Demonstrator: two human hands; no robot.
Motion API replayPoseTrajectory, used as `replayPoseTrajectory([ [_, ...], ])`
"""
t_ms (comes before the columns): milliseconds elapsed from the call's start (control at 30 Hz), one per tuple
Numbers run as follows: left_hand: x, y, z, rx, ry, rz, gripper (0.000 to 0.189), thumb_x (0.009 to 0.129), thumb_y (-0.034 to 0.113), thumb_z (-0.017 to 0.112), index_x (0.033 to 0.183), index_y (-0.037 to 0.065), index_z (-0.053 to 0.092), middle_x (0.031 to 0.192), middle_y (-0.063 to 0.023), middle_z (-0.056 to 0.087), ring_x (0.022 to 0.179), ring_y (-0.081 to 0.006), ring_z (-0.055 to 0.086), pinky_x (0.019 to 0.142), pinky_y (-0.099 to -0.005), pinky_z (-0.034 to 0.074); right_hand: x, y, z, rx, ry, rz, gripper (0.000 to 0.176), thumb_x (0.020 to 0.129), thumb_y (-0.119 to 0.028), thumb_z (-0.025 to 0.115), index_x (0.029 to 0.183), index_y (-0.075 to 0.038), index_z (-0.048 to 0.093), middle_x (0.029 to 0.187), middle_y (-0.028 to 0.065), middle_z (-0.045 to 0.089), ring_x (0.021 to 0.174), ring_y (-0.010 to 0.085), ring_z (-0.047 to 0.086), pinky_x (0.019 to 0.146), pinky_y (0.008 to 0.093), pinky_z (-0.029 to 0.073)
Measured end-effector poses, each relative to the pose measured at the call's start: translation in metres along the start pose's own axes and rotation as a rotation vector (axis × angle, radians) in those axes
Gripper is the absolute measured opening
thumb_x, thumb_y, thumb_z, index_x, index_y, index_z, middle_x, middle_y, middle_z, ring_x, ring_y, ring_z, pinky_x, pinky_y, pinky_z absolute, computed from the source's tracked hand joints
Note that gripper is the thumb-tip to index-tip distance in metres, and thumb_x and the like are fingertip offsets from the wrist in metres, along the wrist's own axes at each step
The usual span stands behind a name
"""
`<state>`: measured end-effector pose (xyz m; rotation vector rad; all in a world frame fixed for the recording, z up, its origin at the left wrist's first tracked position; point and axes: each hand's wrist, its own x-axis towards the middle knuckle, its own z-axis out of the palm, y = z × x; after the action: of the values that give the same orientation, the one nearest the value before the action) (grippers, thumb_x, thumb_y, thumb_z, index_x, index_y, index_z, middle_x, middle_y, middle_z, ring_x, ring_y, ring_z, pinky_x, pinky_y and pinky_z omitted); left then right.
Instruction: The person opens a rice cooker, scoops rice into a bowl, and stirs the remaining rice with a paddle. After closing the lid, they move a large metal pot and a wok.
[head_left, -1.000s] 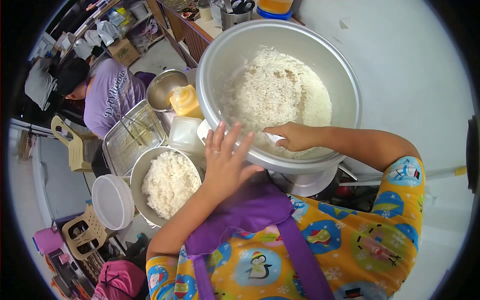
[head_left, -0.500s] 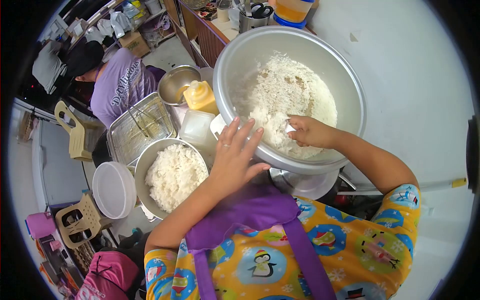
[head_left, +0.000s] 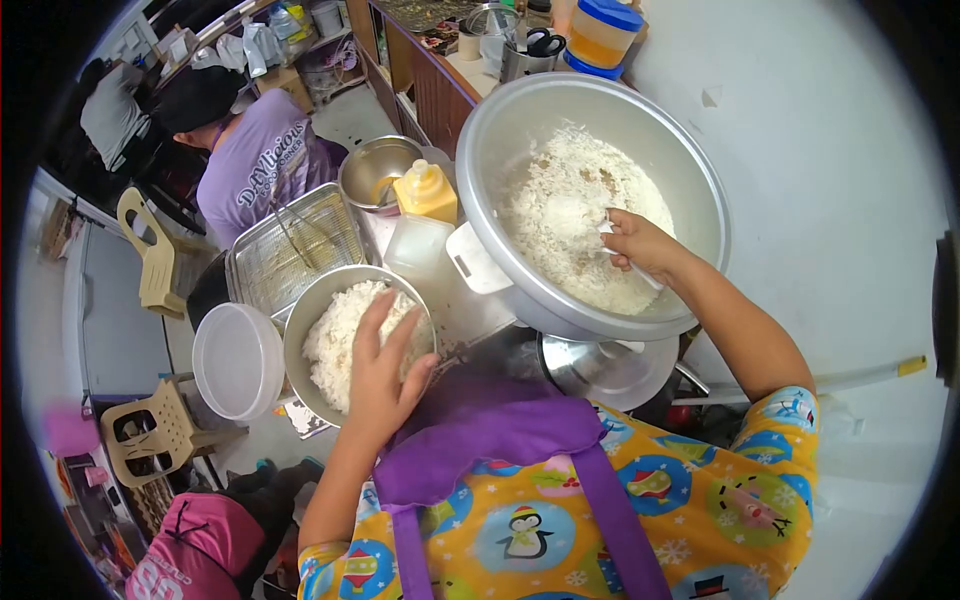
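A large metal rice-cooker pot (head_left: 700,190) tilts toward me, with cooked white rice (head_left: 560,215) piled inside. My right hand (head_left: 640,243) is inside the pot, closed on a white rice paddle (head_left: 607,228) that digs into the rice. My left hand (head_left: 385,372) rests with fingers spread on the near rim of a steel bowl (head_left: 300,330) that holds white rice (head_left: 335,340). A white flat lid or paddle piece (head_left: 478,259) lies against the big pot's left edge.
A yellow squeeze bottle (head_left: 427,192), a clear plastic tub (head_left: 418,250), a wire-mesh tray (head_left: 295,255), a small steel bowl (head_left: 375,170) and a white plastic lid (head_left: 238,360) crowd the left. A person in a purple shirt (head_left: 262,165) bends over beyond them. A white wall (head_left: 830,150) stands right.
My left hand dropped from the big pot's rim down and left onto the steel bowl of rice. My right hand pushed further into the pot with the paddle.
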<state>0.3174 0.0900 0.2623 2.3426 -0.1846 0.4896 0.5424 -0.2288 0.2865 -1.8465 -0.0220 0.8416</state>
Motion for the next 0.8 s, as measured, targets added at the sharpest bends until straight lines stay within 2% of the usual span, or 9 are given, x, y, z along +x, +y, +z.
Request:
replayPoseTrajectory([
  [100,-0.033,-0.012,-0.018,0.109,0.113,-0.115,0.044,0.085,0.018,0.062,0.125,0.001,0.053,0.137,-0.0228,0.04,0.127,-0.0404,0.039,0.106,-0.0459,0.03,-0.009,-0.015,0.003,-0.055,0.039,-0.006,0.053,0.09,-0.009,0.053,0.136,0.008,0.033,0.083,0.0046,0.05,0.058,0.0089,0.042,0.05,0.0235,0.035],
  [233,-0.076,-0.034,-0.029,0.227,0.284,-0.26,0.04,0.09,0.012,0.053,0.128,0.0,0.05,0.135,-0.0214,0.045,0.125,-0.0365,0.042,0.105,-0.0425,0.031,-0.025,-0.053,0.028,-0.104,0.092,-0.145,0.043,0.089,-0.008,0.053,0.128,0.006,0.04,0.082,0.0036,0.05,0.057,0.0084,0.041,0.049,0.023,0.034],
  [333,-0.1,-0.048,-0.03,0.216,0.374,-0.337,0.045,0.088,0.01,0.054,0.13,-0.001,0.047,0.135,-0.0215,0.043,0.125,-0.037,0.042,0.105,-0.043,0.031,-0.034,-0.089,0.063,-0.209,-0.064,-0.249,0.037,0.089,-0.005,0.05,0.125,0.002,0.044,0.088,0.0014,0.051,0.059,0.0048,0.038,0.049,0.019,0.033],
  [433,-0.106,-0.054,-0.021,0.163,0.512,-0.361,0.046,0.089,0.009,0.05,0.133,-0.003,0.043,0.131,-0.0218,0.047,0.124,-0.0369,0.042,0.105,-0.0425,0.031,-0.033,-0.106,0.117,-0.275,-0.227,-0.313,0.04,0.09,-0.008,0.051,0.129,-0.002,0.046,0.09,0.0059,0.057,0.062,0.0099,0.049,0.055,0.0252,0.041],
  [500,-0.107,-0.064,-0.012,0.192,0.544,-0.359,0.045,0.09,0.011,0.047,0.133,-0.004,0.042,0.131,-0.022,0.047,0.123,-0.0376,0.042,0.105,-0.0438,0.03,-0.008,-0.084,0.158,-0.676,-0.131,-1.096,0.041,0.089,-0.007,0.048,0.129,-0.007,0.048,0.098,0.0107,0.062,0.072,0.0187,0.06,0.065,0.033,0.048],
  [567,-0.11,-0.074,-0.004,0.251,0.546,-0.32,0.045,0.092,0.014,0.044,0.133,-0.004,0.042,0.131,-0.0221,0.047,0.123,-0.0382,0.042,0.105,-0.0452,0.028,0.004,-0.068,0.205,-0.876,-0.03,-1.286,0.055,0.084,-0.004,0.053,0.137,-0.011,0.041,0.098,0.0121,0.06,0.075,0.0264,0.062,0.065,0.0398,0.049],
  [667,-0.11,-0.078,-0.005,0.171,0.578,-0.296,0.044,0.093,0.016,0.04,0.132,-0.004,0.042,0.13,-0.0222,0.047,0.123,-0.0389,0.041,0.106,-0.0468,0.027,-0.002,-0.082,0.242,-1.276,-0.1,-1.207,0.062,0.079,-0.003,0.054,0.138,-0.017,0.042,0.091,0.0123,0.059,0.075,0.0302,0.061,0.065,0.0409,0.05],
  [767,-0.111,-0.081,-0.006,0.158,0.577,-0.305,0.048,0.089,0.014,0.042,0.134,-0.003,0.04,0.13,-0.0223,0.048,0.124,-0.0394,0.041,0.106,-0.0469,0.027,0.0,-0.087,0.255,-1.24,-0.107,-1.244,0.063,0.076,-0.003,0.054,0.137,-0.018,0.043,0.089,0.0104,0.057,0.073,0.0286,0.062,0.064,0.0404,0.05],
  [800,-0.112,-0.08,-0.006,0.148,0.575,-0.312,0.049,0.088,0.014,0.043,0.134,-0.003,0.039,0.13,-0.0223,0.048,0.124,-0.0396,0.041,0.106,-0.047,0.027,-0.001,-0.086,0.257,-1.245,-0.173,-1.247,0.063,0.076,-0.003,0.054,0.136,-0.019,0.043,0.089,0.0098,0.058,0.073,0.0286,0.062,0.064,0.0401,0.05],
])
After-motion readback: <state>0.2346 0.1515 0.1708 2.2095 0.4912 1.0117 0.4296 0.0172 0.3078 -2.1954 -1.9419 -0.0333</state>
